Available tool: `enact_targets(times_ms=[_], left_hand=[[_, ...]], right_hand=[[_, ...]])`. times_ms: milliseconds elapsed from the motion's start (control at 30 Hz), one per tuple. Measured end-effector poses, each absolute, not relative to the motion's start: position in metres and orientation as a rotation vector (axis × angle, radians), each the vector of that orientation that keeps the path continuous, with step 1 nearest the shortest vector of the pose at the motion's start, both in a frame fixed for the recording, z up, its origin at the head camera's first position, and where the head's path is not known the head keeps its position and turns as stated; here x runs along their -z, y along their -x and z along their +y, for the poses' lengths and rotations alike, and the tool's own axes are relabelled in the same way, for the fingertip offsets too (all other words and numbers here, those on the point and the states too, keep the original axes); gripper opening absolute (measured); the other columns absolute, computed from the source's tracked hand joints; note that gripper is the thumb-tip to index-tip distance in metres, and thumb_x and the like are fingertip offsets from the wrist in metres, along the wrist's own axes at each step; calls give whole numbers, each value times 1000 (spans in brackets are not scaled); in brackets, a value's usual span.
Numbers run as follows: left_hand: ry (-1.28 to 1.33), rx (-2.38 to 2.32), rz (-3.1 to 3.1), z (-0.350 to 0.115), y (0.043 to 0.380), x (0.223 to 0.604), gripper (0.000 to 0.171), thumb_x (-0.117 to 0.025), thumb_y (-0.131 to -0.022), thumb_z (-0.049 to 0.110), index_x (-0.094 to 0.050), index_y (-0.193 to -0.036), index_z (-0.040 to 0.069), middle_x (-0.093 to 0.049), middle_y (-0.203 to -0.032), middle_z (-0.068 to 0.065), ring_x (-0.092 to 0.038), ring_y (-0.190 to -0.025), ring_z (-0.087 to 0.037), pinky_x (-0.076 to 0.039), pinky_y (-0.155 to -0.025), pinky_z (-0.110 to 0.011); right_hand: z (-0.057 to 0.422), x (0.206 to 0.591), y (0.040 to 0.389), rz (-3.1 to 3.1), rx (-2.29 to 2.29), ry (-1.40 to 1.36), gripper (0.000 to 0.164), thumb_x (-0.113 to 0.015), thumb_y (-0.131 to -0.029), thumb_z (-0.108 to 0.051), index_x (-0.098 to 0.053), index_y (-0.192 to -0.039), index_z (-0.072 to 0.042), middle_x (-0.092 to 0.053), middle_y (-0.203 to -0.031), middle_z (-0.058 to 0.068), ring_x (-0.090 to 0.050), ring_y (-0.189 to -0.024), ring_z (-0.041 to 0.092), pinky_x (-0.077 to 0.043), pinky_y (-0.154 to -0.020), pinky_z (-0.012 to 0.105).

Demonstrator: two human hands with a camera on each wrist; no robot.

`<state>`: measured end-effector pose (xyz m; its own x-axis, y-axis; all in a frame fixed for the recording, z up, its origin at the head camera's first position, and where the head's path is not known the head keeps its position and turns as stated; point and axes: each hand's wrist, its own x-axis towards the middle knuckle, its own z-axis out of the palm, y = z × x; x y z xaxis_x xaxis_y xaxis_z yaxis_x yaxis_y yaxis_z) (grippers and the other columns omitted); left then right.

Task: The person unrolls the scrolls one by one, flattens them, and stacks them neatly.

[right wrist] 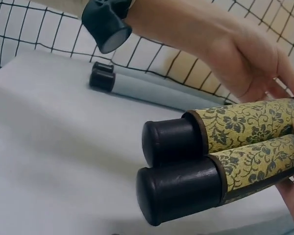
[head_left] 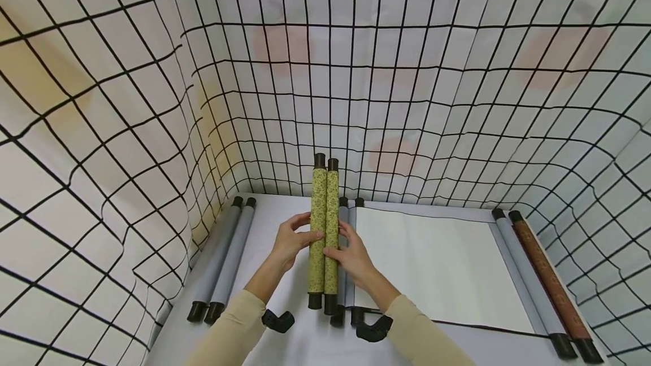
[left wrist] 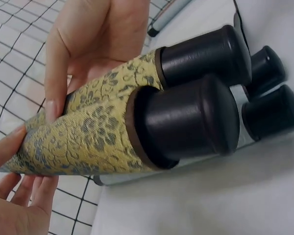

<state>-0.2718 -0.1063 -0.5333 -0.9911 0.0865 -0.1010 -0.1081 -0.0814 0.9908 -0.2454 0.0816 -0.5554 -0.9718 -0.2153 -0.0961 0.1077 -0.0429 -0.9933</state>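
1. The left hand (head_left: pixel 292 242) grips the left yellow roll (head_left: pixel 317 208), thumb across its near face, fingers clamped around it.
2. The right hand (head_left: pixel 358 258) grips the right yellow roll (head_left: pixel 331 227) in the same way, its fingers clamped on it.
3. Both rolls, patterned with dark flowers and capped in black at each end, are side by side, pointing near to far, raised above the white desk (head_left: pixel 320 346).
4. Just right of them, partly hidden, a grey roller pair (head_left: pixel 350 281) lies at the left edge of a spread white sheet (head_left: pixel 437 264).
5. At the sheet's right edge lies a grey roller (head_left: pixel 529 281), with a brown roller (head_left: pixel 551 284) just beside it, farther right.
6. Two grey rolls (head_left: pixel 234 256) lie together on the desk's left side.
7. Black netting (head_left: pixel 329 44) rises along the far, left and right sides.
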Motion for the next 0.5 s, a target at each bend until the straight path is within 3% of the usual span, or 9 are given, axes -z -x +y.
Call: enact_targets(times_ms=[267, 500], left_hand=[[-27, -2222, 1961, -91, 268, 536, 65, -84, -86, 1, -54, -143, -1, -57, -129, -26, -69, -99, -29, -58, -84, -39], [-63, -2247, 1848, -82, 267, 536, 65, -79, -90, -2, -48, -147, 0, -65, -127, -24, -72, -99, -28, -57, -87, -39]], right_hand=[[100, 550, 238, 2087, 2080, 79, 78, -68, -91, 2, -30, -159, -6, -32, -158, 22, -54, -128, 46, -55, -87, 46], [105, 550, 235, 2146, 2067, -31, 77, -62, -92, 0, -26, -160, 0, -32, -160, 24, -37, -142, 44, -39, -108, 57]])
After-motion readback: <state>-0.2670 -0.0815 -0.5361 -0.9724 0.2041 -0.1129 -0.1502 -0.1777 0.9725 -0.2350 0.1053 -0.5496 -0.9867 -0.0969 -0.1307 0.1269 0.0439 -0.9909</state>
